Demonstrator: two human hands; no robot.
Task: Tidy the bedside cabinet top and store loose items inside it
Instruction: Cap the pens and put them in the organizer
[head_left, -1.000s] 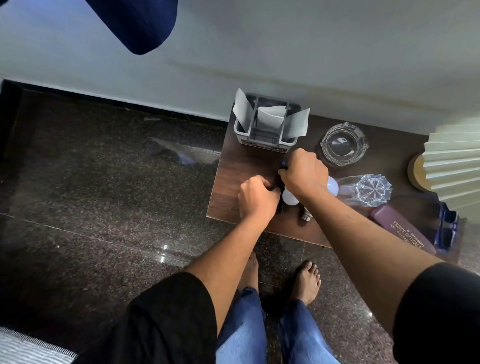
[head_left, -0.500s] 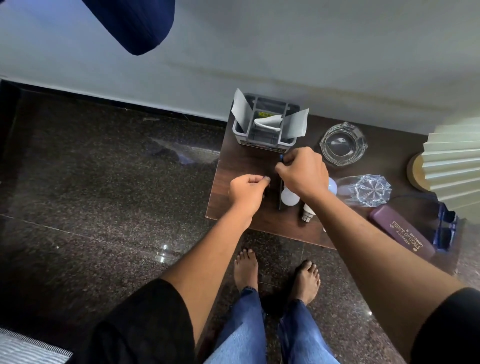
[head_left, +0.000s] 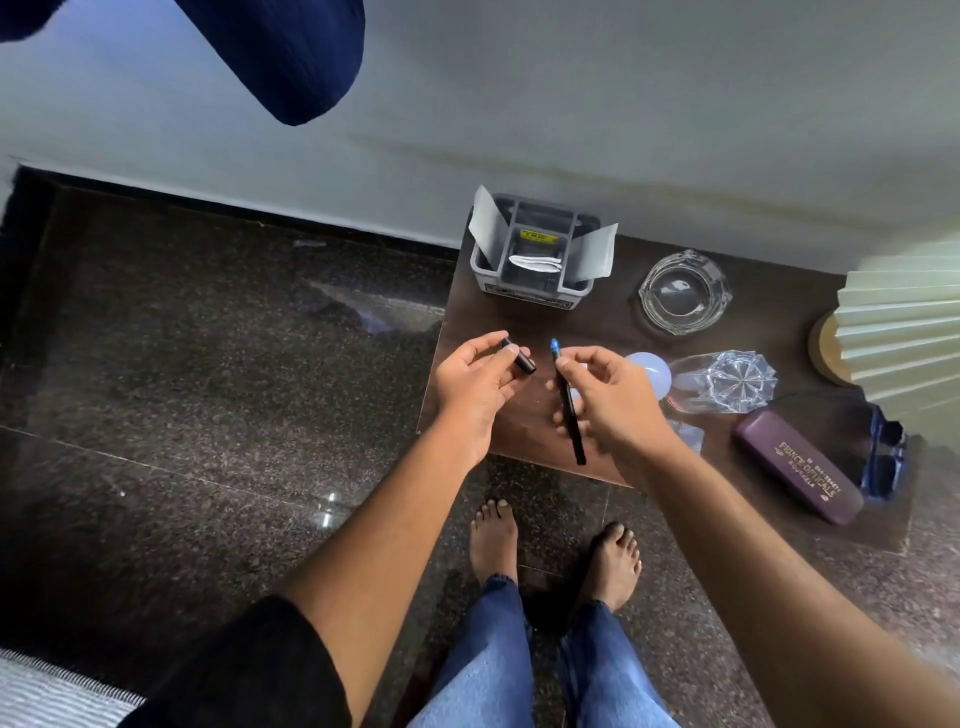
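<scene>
Above the dark wooden cabinet top (head_left: 613, 322), my right hand (head_left: 608, 395) pinches a black pen (head_left: 570, 410) near its blue tip, which points up and away. My left hand (head_left: 472, 382) pinches the pen's black cap (head_left: 519, 357) a short way left of the tip; cap and pen are apart. A white bulb (head_left: 652, 370) lies on the top just behind my right hand, partly hidden by it. A grey organiser box (head_left: 530, 283) with papers stands at the back left of the top.
A glass ashtray (head_left: 684, 291), a cut-glass tumbler on its side (head_left: 727, 382), a maroon spectacle case (head_left: 800, 467), blue glasses (head_left: 883, 462) and a pleated lamp (head_left: 904, 338) crowd the right side. My bare feet (head_left: 550, 551) stand on dark granite floor before the cabinet.
Both hands have risen from the cabinet top and moved apart. The pen and its cap, earlier hidden under my fists, are now lifted, separate and in plain sight.
</scene>
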